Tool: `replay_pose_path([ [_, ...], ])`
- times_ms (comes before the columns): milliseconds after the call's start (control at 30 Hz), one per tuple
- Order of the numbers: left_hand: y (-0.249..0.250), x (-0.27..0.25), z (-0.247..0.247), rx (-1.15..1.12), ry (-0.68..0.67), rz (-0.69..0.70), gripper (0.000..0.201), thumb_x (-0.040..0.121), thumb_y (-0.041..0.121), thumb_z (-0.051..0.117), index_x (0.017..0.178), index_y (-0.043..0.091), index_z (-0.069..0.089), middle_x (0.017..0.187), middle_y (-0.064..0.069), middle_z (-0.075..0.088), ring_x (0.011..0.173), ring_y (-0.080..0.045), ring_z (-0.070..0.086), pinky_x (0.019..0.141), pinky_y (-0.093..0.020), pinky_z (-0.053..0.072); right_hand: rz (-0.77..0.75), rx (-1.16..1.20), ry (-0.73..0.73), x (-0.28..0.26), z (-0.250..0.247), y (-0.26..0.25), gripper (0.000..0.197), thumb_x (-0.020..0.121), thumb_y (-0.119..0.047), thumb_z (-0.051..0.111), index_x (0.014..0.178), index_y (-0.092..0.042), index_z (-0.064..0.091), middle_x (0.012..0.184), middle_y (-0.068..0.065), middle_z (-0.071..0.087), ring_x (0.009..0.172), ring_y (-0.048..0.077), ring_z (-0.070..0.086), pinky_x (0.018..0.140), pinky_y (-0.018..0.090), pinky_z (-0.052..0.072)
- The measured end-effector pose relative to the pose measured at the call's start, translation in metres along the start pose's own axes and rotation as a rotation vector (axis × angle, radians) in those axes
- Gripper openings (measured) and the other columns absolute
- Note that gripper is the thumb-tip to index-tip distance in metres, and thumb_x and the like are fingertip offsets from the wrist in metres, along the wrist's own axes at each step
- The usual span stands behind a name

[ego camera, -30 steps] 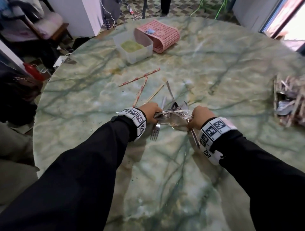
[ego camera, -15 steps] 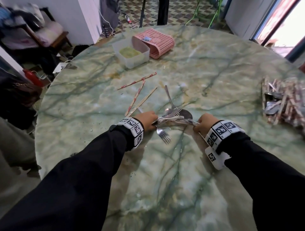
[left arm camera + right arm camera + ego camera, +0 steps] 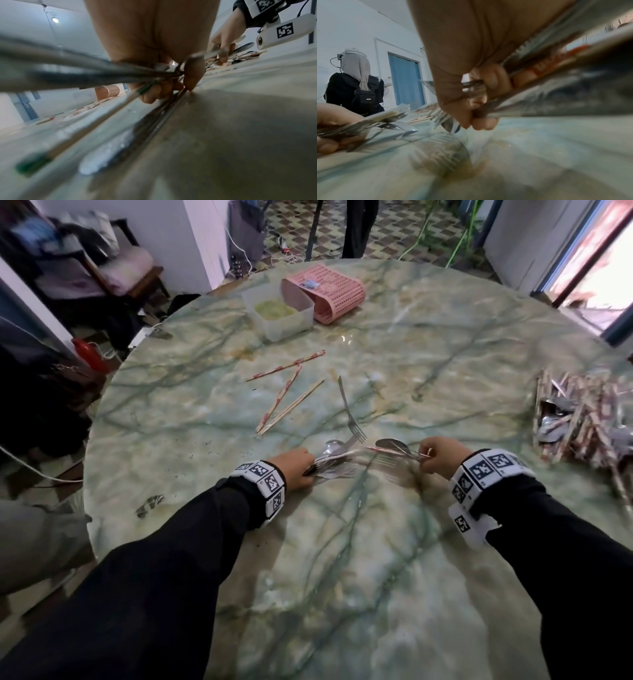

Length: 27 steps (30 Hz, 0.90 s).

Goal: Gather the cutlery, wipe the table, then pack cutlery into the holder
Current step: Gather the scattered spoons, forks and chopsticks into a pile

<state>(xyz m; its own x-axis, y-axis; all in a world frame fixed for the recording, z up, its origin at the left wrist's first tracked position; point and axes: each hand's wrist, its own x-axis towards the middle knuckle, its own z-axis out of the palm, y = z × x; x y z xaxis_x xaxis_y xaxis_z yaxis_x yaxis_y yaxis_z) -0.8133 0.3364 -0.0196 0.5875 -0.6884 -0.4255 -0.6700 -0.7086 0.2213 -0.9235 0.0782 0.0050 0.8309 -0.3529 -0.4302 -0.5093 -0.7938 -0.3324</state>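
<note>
My left hand [image 3: 297, 465] grips a bundle of metal forks and spoons [image 3: 334, 460] low on the green marble table [image 3: 342, 559]; the left wrist view shows its fingers [image 3: 173, 86] curled round the handles. My right hand [image 3: 436, 455] grips a second bundle of spoons, forks and a wrapped chopstick [image 3: 394, 448]; its fingers [image 3: 488, 81] close round them. One fork [image 3: 349, 412] lies loose just beyond both hands. Three wrapped chopsticks [image 3: 286, 395] lie further back. The pink perforated holder [image 3: 329, 290] lies on its side at the far edge.
A clear plastic tub [image 3: 277, 311] with a green cloth inside stands beside the holder. A heap of wrapped chopsticks and spoons [image 3: 582, 416] sits at the right edge. A chair [image 3: 102, 272] and floor clutter lie beyond the table's left side.
My hands have drawn apart, splitting the one shared pile into two bundles, one in each hand. The right hand has moved right. One fork stays on the table.
</note>
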Motion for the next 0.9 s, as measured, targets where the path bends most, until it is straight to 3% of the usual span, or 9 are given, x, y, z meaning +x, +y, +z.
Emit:
replay_pose_path([
  [133, 0.005, -0.01, 0.003, 0.008, 0.003, -0.025, 0.034, 0.091, 0.02, 0.05, 0.117, -0.002, 0.05, 0.123, -0.021, 0.049, 0.111, -0.033, 0.051, 0.091, -0.036, 0.039, -0.005, -0.086, -0.058, -0.008, -0.002, 0.005, 0.03, 0.081, -0.005, 0.057, 0.064, -0.023, 0.04, 0.084, 0.011, 0.054, 0.079, 0.019, 0.051, 0.066, 0.023, 0.035],
  [233, 0.008, -0.017, 0.003, 0.011, 0.029, -0.04, 0.028, 0.092, 0.018, 0.048, 0.114, 0.001, 0.051, 0.12, -0.02, 0.055, 0.109, -0.032, 0.055, 0.086, -0.034, 0.041, 0.0, -0.148, -0.079, -0.012, 0.001, 0.002, 0.007, 0.088, -0.016, 0.052, 0.085, -0.017, 0.046, 0.095, 0.013, 0.055, 0.094, 0.025, 0.056, 0.068, 0.025, 0.035],
  [367, 0.006, -0.022, 0.003, -0.046, 0.04, -0.11, 0.027, 0.095, 0.018, 0.043, 0.118, 0.005, 0.05, 0.121, -0.019, 0.057, 0.111, -0.032, 0.055, 0.087, -0.034, 0.041, -0.018, -0.169, -0.045, -0.006, 0.008, -0.003, 0.029, 0.085, -0.038, 0.051, 0.096, -0.013, 0.06, 0.112, 0.015, 0.062, 0.106, 0.03, 0.058, 0.085, 0.031, 0.042],
  [400, 0.005, -0.023, 0.003, -0.055, 0.032, -0.131, 0.028, 0.096, 0.018, 0.042, 0.119, 0.004, 0.048, 0.122, -0.02, 0.056, 0.111, -0.033, 0.054, 0.088, -0.035, 0.041, -0.025, -0.179, -0.054, -0.005, 0.009, -0.005, 0.036, 0.085, -0.039, 0.049, 0.102, -0.009, 0.061, 0.114, 0.016, 0.062, 0.107, 0.031, 0.058, 0.087, 0.032, 0.043],
  [500, 0.006, -0.022, -0.002, -0.114, 0.053, -0.17, 0.03, 0.097, 0.02, 0.041, 0.119, 0.0, 0.045, 0.122, -0.024, 0.054, 0.111, -0.035, 0.053, 0.088, -0.037, 0.04, -0.067, -0.174, -0.039, -0.001, 0.01, -0.013, 0.029, 0.095, -0.023, 0.044, 0.114, -0.005, 0.057, 0.118, 0.019, 0.061, 0.109, 0.032, 0.057, 0.088, 0.033, 0.042],
  [700, -0.006, -0.008, -0.033, -0.36, 0.248, -0.165, 0.027, 0.093, 0.022, 0.052, 0.11, 0.002, 0.045, 0.116, -0.021, 0.056, 0.107, -0.033, 0.055, 0.086, -0.035, 0.04, -0.161, -0.03, 0.183, 0.01, -0.004, -0.033, 0.012, 0.086, -0.012, 0.055, 0.091, -0.01, 0.065, 0.087, 0.014, 0.063, 0.092, 0.034, 0.062, 0.07, 0.029, 0.039],
  [800, -0.022, 0.004, -0.051, -0.364, 0.335, -0.182, 0.04, 0.087, 0.021, 0.062, 0.12, 0.003, 0.048, 0.119, -0.018, 0.058, 0.11, -0.033, 0.055, 0.088, -0.033, 0.041, -0.206, -0.144, 0.244, 0.017, -0.009, -0.056, 0.024, 0.087, -0.014, 0.052, 0.106, -0.011, 0.066, 0.1, 0.02, 0.066, 0.096, 0.035, 0.061, 0.076, 0.032, 0.044],
  [900, -0.039, 0.02, -0.065, -0.264, 0.316, -0.181, 0.032, 0.085, 0.015, 0.059, 0.114, 0.002, 0.055, 0.114, -0.021, 0.061, 0.107, -0.035, 0.057, 0.088, -0.035, 0.043, -0.219, -0.413, 0.159, 0.026, -0.012, -0.083, 0.035, 0.093, -0.025, 0.049, 0.128, -0.027, 0.052, 0.115, 0.016, 0.062, 0.106, 0.032, 0.058, 0.085, 0.033, 0.045],
])
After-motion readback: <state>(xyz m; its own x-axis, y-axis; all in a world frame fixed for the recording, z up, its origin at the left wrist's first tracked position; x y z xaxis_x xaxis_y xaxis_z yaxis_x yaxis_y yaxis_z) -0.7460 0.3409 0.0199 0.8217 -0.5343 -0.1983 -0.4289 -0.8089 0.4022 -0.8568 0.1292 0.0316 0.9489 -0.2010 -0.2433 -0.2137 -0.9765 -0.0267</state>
